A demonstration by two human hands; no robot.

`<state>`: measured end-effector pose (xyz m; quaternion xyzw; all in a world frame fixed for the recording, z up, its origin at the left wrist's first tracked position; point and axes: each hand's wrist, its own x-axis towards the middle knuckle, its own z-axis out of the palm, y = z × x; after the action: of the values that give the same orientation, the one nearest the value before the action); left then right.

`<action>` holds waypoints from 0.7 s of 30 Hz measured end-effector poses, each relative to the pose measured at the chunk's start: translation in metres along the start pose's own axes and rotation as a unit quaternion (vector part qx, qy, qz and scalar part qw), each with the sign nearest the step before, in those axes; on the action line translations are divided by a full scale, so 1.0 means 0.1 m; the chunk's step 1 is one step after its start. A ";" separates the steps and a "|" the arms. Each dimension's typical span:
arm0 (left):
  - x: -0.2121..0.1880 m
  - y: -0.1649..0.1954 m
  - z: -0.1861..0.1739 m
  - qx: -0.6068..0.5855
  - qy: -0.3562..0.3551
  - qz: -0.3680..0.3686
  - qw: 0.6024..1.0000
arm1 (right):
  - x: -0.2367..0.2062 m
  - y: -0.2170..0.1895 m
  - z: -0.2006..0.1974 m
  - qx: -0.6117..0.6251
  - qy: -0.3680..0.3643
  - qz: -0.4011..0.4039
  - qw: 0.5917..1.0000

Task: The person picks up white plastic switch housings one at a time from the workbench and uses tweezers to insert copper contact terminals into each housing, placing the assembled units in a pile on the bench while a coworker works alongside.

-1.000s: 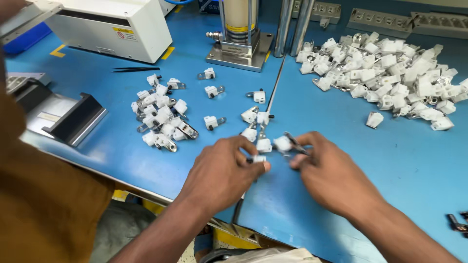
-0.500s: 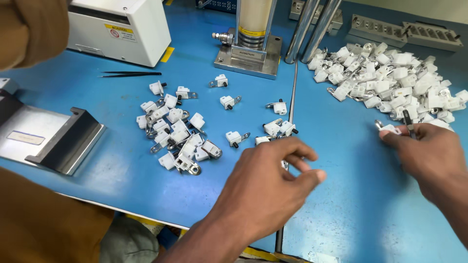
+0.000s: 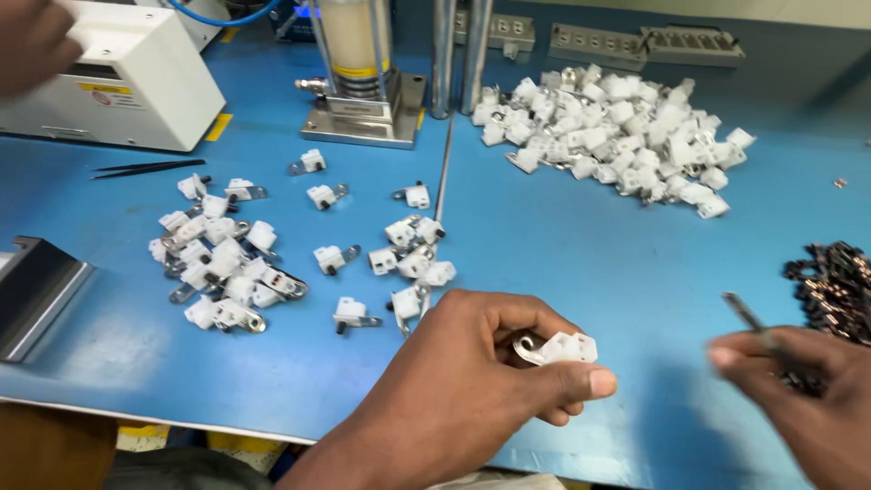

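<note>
Left hand: your left hand [image 3: 472, 381] grasps a small white plastic clip [image 3: 567, 347] between thumb and fingers, its metal tab [image 3: 526, 347] curling out on the left side; the hand rests low at the front edge of the blue table [image 3: 562, 245].
Right hand: your right hand [image 3: 798, 399] is blurred at the lower right, fingers closed around a thin dark tool [image 3: 753, 319] that looks like tweezers, its tip pointing up and left toward the clip but well short of it.
Step in hand: it looks like fitting work on one clip, with the part presented and the tool being brought to it.
Next move: as a judgement, you need the clip held steady with the metal tab facing the tool, and the tip guided in without slipping off the small part.
Nearby left: a loose group of finished-looking clips [image 3: 227, 263] with metal tabs lies to the left, some scattered singles near your left hand.
Far right: a big heap of white clips [image 3: 617, 136] sits at the back right.
Right edge: a pile of small dark metal pieces [image 3: 835, 281] lies just beside your right hand.
Back: a press stand [image 3: 363, 82] and a white box [image 3: 127, 82] stand at the rear; spare tweezers [image 3: 145, 168] lie near the box.
</note>
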<state>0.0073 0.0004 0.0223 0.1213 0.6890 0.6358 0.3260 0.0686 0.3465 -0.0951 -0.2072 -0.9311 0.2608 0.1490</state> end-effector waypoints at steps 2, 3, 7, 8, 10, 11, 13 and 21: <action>-0.03 -0.03 0.14 0.003 -0.004 -0.023 1.000 | 0.10 0.24 -0.04 -0.041 -0.016 0.031 0.999; -0.03 -0.05 0.21 -0.012 -0.013 -0.017 1.000 | 0.16 0.32 -0.04 -0.059 -0.029 0.042 0.997; -0.04 -0.10 0.41 -0.023 0.005 0.001 1.000 | 0.28 0.45 -0.03 -0.204 -0.057 -0.001 0.977; -0.04 -0.10 0.45 -0.019 0.013 -0.007 1.000 | 0.30 0.44 -0.04 -0.213 -0.065 -0.010 0.975; -0.07 -0.09 0.49 -0.011 0.030 -0.027 0.999 | 0.31 0.36 -0.06 -0.231 -0.084 -0.028 0.969; -0.08 -0.08 0.51 0.000 0.041 -0.019 0.999 | 0.32 0.29 -0.10 -0.173 -0.067 -0.078 0.979; -0.12 -0.04 0.51 0.027 0.063 -0.004 0.998 | 0.30 0.06 -0.13 -0.046 -0.027 -0.171 0.984; -0.29 0.13 0.17 0.153 0.122 0.033 0.980 | -0.06 -1.36 -0.39 0.172 -0.248 0.124 0.945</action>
<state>0.0363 -0.0005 0.0438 0.1146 0.8084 0.5432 0.1957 0.0468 0.2543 0.0103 -0.2212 -0.8463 0.4769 -0.0866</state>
